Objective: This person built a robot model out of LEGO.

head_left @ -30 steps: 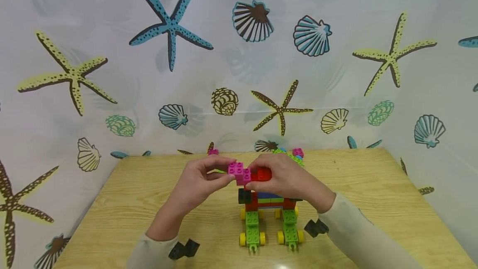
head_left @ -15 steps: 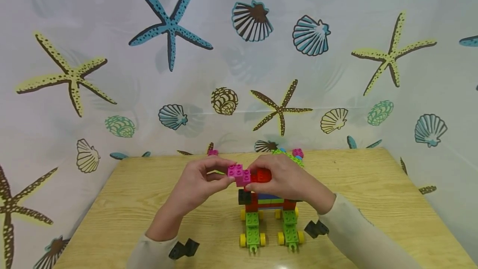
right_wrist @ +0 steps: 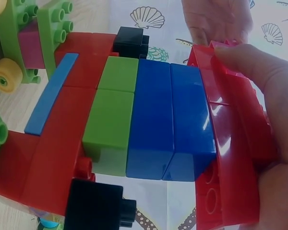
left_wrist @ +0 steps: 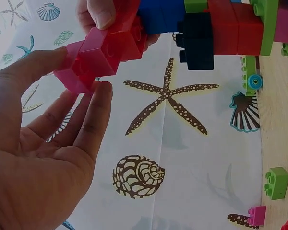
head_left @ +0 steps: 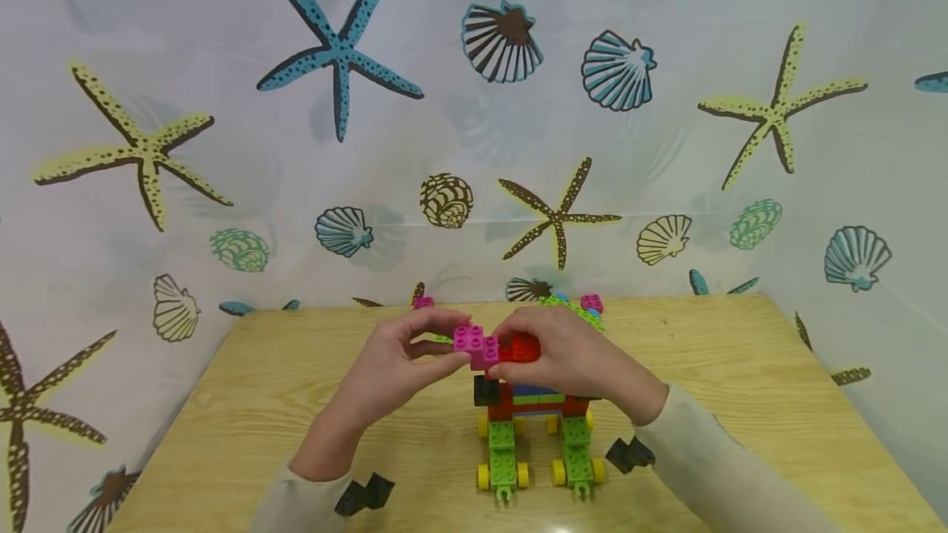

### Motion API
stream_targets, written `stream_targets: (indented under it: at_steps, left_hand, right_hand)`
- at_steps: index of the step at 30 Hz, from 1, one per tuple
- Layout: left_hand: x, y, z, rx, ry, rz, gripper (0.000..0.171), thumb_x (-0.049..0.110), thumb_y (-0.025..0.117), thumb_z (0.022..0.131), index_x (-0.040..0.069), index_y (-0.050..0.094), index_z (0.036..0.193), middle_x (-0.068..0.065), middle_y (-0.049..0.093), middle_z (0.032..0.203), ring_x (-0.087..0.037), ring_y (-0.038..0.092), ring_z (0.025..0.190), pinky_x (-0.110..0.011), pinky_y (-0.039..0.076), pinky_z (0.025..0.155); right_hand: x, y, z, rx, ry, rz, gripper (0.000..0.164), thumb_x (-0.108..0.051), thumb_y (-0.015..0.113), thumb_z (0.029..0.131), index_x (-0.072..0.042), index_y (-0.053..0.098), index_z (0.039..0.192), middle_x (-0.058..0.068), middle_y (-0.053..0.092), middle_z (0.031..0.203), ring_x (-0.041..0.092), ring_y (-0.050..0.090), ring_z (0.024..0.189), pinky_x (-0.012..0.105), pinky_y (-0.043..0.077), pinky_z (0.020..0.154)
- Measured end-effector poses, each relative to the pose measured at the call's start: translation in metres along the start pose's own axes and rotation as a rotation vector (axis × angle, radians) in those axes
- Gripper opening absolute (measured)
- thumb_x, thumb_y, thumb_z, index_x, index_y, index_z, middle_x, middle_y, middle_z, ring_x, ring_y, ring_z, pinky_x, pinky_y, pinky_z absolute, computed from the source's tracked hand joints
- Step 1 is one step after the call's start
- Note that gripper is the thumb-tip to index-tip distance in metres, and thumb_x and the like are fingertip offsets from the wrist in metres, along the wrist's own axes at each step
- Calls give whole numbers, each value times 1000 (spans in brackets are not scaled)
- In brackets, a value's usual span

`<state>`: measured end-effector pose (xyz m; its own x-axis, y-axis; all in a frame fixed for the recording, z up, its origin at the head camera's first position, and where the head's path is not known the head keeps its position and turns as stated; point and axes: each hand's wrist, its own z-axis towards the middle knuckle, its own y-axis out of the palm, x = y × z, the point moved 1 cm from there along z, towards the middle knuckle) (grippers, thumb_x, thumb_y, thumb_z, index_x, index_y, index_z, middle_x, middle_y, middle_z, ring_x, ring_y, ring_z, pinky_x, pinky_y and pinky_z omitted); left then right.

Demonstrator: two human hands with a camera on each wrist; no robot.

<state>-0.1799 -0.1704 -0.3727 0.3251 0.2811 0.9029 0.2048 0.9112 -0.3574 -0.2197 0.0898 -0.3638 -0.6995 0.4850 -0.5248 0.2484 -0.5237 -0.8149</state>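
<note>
A toy-brick figure stands mid-table, with green feet (head_left: 502,463) on yellow wheels. Its body stacks blue bricks (right_wrist: 153,120), green bricks (right_wrist: 109,117) and red ones, with a black brick (right_wrist: 94,203) on each side. My right hand (head_left: 566,352) grips the red bricks (right_wrist: 233,139) at the top. From these, joined pink bricks (head_left: 468,338) step out to the left. My left hand (head_left: 392,368) pinches the outer pink brick (left_wrist: 72,72), thumb on one side and fingertips underneath. In the head view, the right hand covers much of the red top.
Behind the figure, near the table's far edge, lie a lime piece (head_left: 573,311) with blue round parts and a pink brick (head_left: 591,303). Another pink brick (head_left: 424,303) and a loose green brick (left_wrist: 277,183) lie at the back left. A patterned curtain (head_left: 385,270) surrounds the wooden table (head_left: 296,385).
The left fingers have shifted very slightly on the pink bricks, their gap to the thumb a little wider. The right hand and the figure stay in place.
</note>
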Motion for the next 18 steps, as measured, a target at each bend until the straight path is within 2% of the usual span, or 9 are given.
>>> stream_targets:
  at_steps: [6, 18]
  left_hand:
    - [-5, 7, 3, -1, 27, 56, 39, 15, 88, 98, 9, 76, 135, -12, 78, 131, -25, 76, 117, -29, 66, 101]
    - [-1, 9, 5, -10, 25, 112, 37, 12, 87, 98, 6, 77, 134, -12, 78, 132, -28, 78, 117, -31, 66, 102]
  right_hand:
    - [1, 1, 1, 8, -8, -9, 33, -39, 84, 102, -14, 78, 123, -4, 79, 110, 5, 62, 89, 23, 55, 78]
    - [-3, -2, 1, -5, 25, 5, 31, -35, 87, 99, -13, 79, 120, -2, 77, 107, 6, 60, 85, 21, 54, 71]
